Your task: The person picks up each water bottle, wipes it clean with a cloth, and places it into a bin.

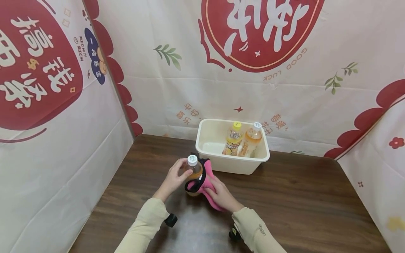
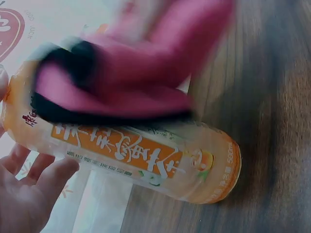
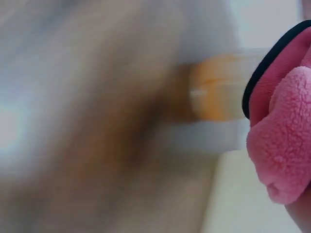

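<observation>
My left hand (image 1: 175, 176) grips a drink bottle (image 1: 194, 168) near its neck, thumb and fingers on either side below the white cap. The bottle (image 2: 121, 150) has an orange label and orange liquid, and its base shows in the left wrist view. In my right hand (image 1: 223, 195) is a bunched pink cloth (image 1: 210, 186) with black edging, held against the bottle's side. That cloth (image 2: 141, 73) is blurred in the left wrist view and covers part of the label. Fuzzy pink fabric (image 3: 286, 136) fills the right side of the right wrist view, hiding most of the fingers.
Behind the hands, a cream plastic bin (image 1: 227, 163) stands by the printed backdrop (image 1: 177, 91). Inside it lean a yellow-capped bottle (image 1: 233, 140) and a white-capped bottle (image 1: 252, 140), both toward its right side. The dark wooden table (image 1: 294, 203) extends to both sides.
</observation>
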